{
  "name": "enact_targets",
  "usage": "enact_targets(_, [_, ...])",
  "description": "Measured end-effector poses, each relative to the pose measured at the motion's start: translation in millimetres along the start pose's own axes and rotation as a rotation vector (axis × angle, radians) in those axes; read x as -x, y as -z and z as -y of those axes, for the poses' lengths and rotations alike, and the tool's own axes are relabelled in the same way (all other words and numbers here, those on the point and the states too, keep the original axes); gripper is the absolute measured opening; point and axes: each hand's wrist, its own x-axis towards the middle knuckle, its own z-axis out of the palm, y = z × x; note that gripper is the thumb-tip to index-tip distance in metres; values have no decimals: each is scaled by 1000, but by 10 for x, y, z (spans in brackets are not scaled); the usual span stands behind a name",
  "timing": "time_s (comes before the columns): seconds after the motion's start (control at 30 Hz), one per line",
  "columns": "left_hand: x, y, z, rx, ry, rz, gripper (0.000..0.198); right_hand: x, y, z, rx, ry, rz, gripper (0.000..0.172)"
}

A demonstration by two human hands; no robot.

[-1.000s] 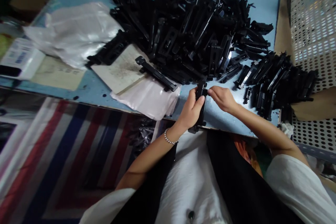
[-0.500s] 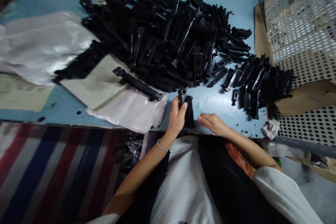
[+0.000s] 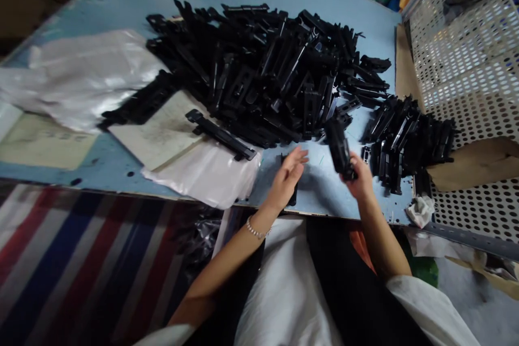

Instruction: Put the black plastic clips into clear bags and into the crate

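My right hand (image 3: 359, 178) grips the lower end of a long black plastic part (image 3: 337, 140), slightly blurred and tilted above the table. To its left, my left hand (image 3: 287, 177) has its fingers stretched out with nothing seen in them. Beneath that hand lies another black part (image 3: 294, 200), mostly hidden by it, close to the table's front edge. A big heap of similar black parts (image 3: 259, 65) fills the middle of the table. More of them stand in tidier rows (image 3: 393, 140) to the right of my right hand.
Clear plastic bags (image 3: 97, 73) and a pale board (image 3: 162, 135) lie on the left, with one long part (image 3: 221, 134) across them. A perforated metal panel (image 3: 466, 75) borders the right side, with cardboard (image 3: 474, 165) against it. A crumpled white scrap (image 3: 420, 211) sits at the front corner.
My left hand has let go of the black part it held and its fingers have opened. My right hand, empty before, has moved right and up and now holds a black part.
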Motion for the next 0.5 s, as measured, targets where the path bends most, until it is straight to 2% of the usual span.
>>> enact_targets(0.07, [-63,-116,-66,258,116,102,66,228,-193,127,-33,32,125,39])
enact_targets(0.13, [-72,-156,-123,343,200,119,61,299,-272,252,88,88,83,37])
enact_targets(0.23, [7,-100,-201,304,297,111,51,129,-224,390,357,317,-111,43])
enact_targets(0.27, [44,-74,-221,289,325,128,50,28,-199,421,433,410,-137,45])
enact_targets(0.33, [110,-37,-244,259,361,167,50,-182,-186,468,528,543,-102,48])
enact_targets(0.4, [143,-23,-248,202,354,155,51,-339,-230,508,536,521,-61,51])
enact_targets(0.5, [112,13,-259,205,362,33,51,-376,-342,575,420,361,-11,56])
